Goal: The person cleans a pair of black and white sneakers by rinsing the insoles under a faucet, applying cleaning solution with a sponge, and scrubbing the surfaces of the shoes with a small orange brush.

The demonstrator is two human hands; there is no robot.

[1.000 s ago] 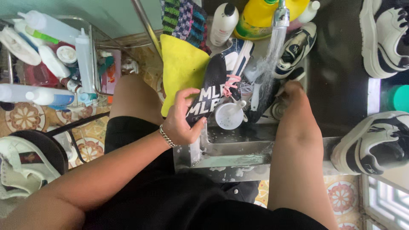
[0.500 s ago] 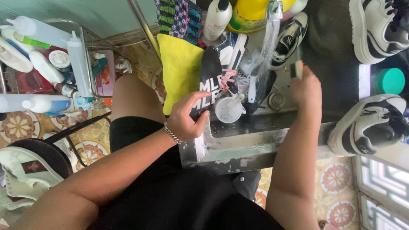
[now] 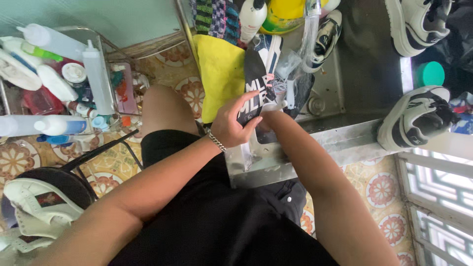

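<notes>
Insole [image 3: 255, 88] upright, long axis vertical; left hand [image 3: 230, 127] gripping.

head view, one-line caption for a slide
Left hand grips a black insole over a steel sink, right hand beside it, tap water running.

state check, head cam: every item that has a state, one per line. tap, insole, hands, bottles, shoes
tap: running, water streaming into the sink
black insole: held up at the sink's edge
left hand: gripping the insole
right hand: on the insole, grip unclear
white pump bottle: upright
yellow cloth: draped over the sink's rim
sneaker: lying in the sink
sneaker on the ledge: on its side
</notes>
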